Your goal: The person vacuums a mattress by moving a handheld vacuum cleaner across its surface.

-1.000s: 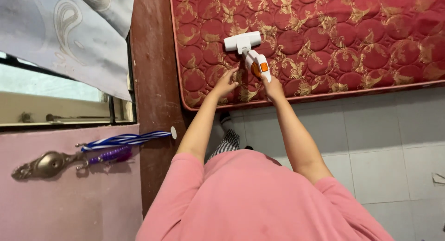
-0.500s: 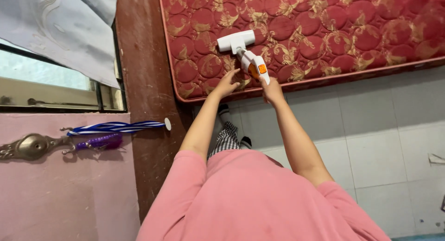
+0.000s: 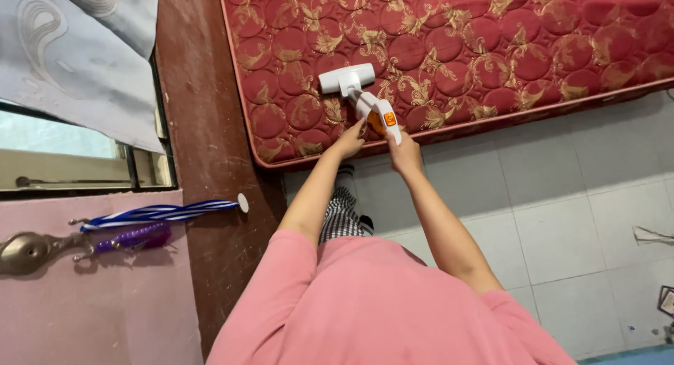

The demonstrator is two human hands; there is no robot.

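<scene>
A white handheld vacuum (image 3: 365,98) with an orange button rests its wide nozzle head on a red quilted mattress (image 3: 491,49) patterned in gold. My right hand (image 3: 404,151) is closed around the vacuum's handle near the mattress's front edge. My left hand (image 3: 349,142) lies with spread fingers on the mattress surface just left of the vacuum body, fingertips touching it.
A dark brown wooden bedpost (image 3: 203,154) runs along the mattress's left side. Two striped umbrellas, blue-white (image 3: 161,212) and purple (image 3: 133,237), hang from a metal hook (image 3: 24,251) on a pink wall. Window and grey curtain (image 3: 77,63) at left. White tiled floor (image 3: 576,217) at right.
The vacuum and both hands have drawn back toward the mattress's front edge. The camera view has shifted, so everything sits further left in frame.
</scene>
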